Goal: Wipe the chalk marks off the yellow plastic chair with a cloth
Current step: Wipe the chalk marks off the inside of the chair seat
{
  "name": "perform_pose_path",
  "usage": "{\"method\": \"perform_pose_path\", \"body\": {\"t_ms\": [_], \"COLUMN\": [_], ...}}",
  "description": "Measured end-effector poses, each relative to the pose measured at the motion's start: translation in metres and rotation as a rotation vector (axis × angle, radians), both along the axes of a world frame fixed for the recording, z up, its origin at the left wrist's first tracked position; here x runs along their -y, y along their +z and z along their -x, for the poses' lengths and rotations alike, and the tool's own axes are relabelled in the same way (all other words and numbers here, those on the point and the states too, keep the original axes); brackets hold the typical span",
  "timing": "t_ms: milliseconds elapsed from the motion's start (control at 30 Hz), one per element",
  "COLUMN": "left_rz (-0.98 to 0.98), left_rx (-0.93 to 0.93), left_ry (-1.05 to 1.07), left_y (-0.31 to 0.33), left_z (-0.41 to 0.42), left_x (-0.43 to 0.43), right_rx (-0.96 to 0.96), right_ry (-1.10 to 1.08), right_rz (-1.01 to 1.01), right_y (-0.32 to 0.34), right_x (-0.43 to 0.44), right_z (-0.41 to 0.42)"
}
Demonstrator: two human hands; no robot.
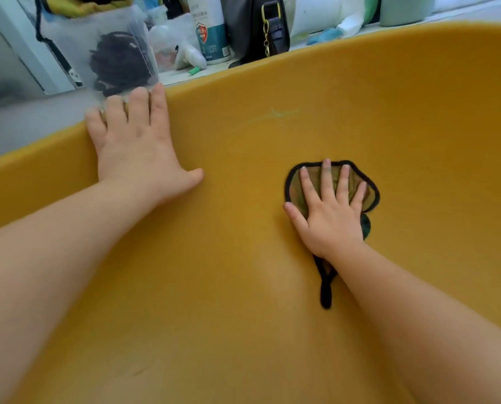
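Yellow chair (pixel 272 316): right hand (pixel 329 217), fingers spread flat, pressing cloth (pixel 307 185) on seat; left hand (pixel 135 150) flat, fingers over far-left rim; faint chalk mark (pixel 274 114) far centre.

The broad yellow plastic chair (pixel 243 272) fills the view. On it at 3 o'clock lies a thin olive cloth with a black hem (pixel 294 188), pressed flat under the spread right hand (pixel 328 220). At 10 o'clock the left hand (pixel 135 147) rests flat on the chair's rim. A faint pale chalk mark (pixel 272 114) sits at 12 o'clock. Beyond the rim, a white counter (pixel 179 78) carries a white bottle with a teal label (pixel 211 33), a black bag with a gold chain (pixel 252 30) and a small green piece (pixel 193 71).
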State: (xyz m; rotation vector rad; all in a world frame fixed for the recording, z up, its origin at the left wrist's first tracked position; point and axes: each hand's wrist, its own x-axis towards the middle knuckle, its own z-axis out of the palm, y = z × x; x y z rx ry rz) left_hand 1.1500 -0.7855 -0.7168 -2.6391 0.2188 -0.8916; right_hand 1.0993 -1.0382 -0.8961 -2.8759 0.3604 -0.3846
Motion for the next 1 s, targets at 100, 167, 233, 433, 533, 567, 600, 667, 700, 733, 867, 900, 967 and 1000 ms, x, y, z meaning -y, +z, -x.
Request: {"method": "perform_pose_path", "body": {"t_ms": [100,167,233,433,533,567,600,667,700,733,867,900,967,1000], "left_rz": [0.026,0.025,0.041,0.175,0.179,0.177,0.177,0.181,0.185,0.191,0.224,0.228,0.237,0.241], "left_rx": [0.04,0.062,0.077,0.105,0.111,0.108,0.102,0.096,0.1,0.103,0.109,0.112,0.116,0.12], "left_ry": [-0.005,-0.007,-0.017,-0.154,-0.183,-0.185,-0.185,-0.184,-0.184,-0.183,-0.189,-0.194,-0.203,-0.209], "left_y": [-0.006,-0.008,-0.009,-0.007,-0.007,-0.006,-0.005,-0.005,-0.005,-0.006,-0.005,-0.005,-0.006,-0.006], "left_z": [-0.005,-0.006,-0.006,-0.011,-0.009,-0.008,-0.007,-0.007,-0.007,-0.008,-0.008,-0.008,-0.008,-0.008], "left_x": [0.001,0.002,0.002,-0.002,-0.004,-0.005,-0.006,-0.005,-0.003,-0.002,-0.002,-0.003,-0.004,-0.004], "right_rx": [0.115,0.234,0.334,0.458,0.353,0.361,0.376,0.377,0.363,0.371,0.459,0.472,0.49,0.496], "right_ry": [-0.134,-0.183,-0.124,0.648,0.921,0.894,0.804,0.445,0.235,0.05,-0.042,0.07,0.338,0.449], "right_rz": [-0.107,-0.226,-0.282,0.264,0.505,0.527,0.514,0.381,0.268,0.147,-0.134,-0.097,0.058,0.125], "right_y": [0.026,0.05,0.072,0.064,0.028,0.026,0.027,0.046,0.06,0.075,0.118,0.119,0.108,0.098], "right_x": [0.004,-0.008,-0.025,-0.094,-0.066,-0.043,-0.016,0.037,0.054,0.059,-0.02,-0.047,-0.093,-0.108], "right_z": [-0.037,-0.061,-0.081,-0.065,-0.044,-0.049,-0.056,-0.07,-0.076,-0.081,-0.103,-0.104,-0.094,-0.086]}}
